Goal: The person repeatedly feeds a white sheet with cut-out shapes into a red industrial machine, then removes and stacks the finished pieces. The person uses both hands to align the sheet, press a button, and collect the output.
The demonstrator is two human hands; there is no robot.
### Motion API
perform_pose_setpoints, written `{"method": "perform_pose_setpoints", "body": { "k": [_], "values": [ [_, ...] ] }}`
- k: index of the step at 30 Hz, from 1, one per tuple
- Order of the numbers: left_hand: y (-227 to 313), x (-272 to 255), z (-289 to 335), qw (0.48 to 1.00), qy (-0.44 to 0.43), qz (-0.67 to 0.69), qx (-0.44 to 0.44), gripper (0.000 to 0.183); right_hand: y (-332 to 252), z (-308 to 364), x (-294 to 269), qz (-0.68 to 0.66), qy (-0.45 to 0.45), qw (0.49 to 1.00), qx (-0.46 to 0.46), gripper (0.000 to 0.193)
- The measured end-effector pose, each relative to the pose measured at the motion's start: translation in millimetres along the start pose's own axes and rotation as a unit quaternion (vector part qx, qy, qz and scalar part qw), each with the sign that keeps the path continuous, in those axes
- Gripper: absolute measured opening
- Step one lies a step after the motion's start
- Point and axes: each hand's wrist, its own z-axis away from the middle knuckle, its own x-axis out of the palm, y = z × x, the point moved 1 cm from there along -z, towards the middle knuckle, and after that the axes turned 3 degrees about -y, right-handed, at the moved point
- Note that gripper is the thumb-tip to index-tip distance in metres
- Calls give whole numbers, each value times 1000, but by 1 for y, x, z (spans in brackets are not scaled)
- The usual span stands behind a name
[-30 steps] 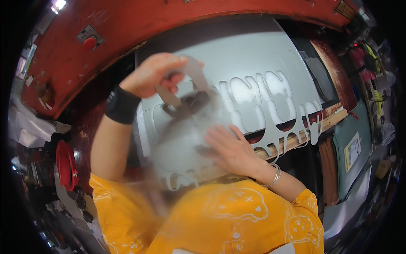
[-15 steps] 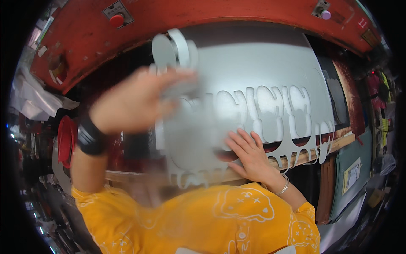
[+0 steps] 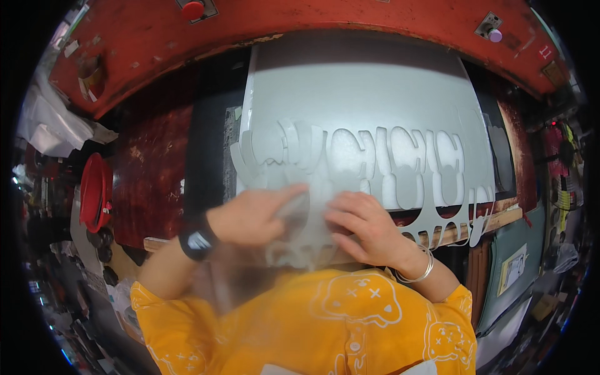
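A large pale grey sheet (image 3: pixel 362 81) lies before me, its near part cut through with rows of rounded, sole-like and strip-like shapes. Over the near left part of the sheet is my left hand (image 3: pixel 247 215), its index finger pointing right; motion smears its fingertips, so any hold is hidden. Close by on the right, my right hand (image 3: pixel 369 228) rests at the cut edge with fingers apart and slightly bent. Curved loose-looking grey strips (image 3: pixel 290 140) stand beyond the left hand. The lattice under both hands is blurred.
A red machine beam (image 3: pixel 350 15) spans the far side, bearing a red button (image 3: pixel 193 9) and a pale purple knob (image 3: pixel 495 35). At left are a dark red worn surface (image 3: pixel 156 156) and a red round container (image 3: pixel 95 192). A wooden strip (image 3: pixel 503 215) edges the near right.
My left hand has come down and nearer from the upper left, where rounded grey cut pieces showed by it; those are gone from that spot. My right hand stays near the same place, fingers more bent.
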Motion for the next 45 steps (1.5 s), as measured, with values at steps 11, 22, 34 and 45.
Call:
{"method": "perform_pose_setpoints", "body": {
  "k": [11,22,34,45],
  "values": [
    [-6,-109,-8,915,83,392,-35,49,-5,-21,64,106,-80,991,-35,55],
    [66,-234,-19,930,231,285,26,52,5,-12,66,43,-160,985,-41,70],
    [169,-155,-264,975,178,83,109,21,91,162,-158,-36,168,962,213,37],
    [192,108,-366,958,101,-151,221,62,132,293,-182,-274,236,817,450,55]
  ]
}}
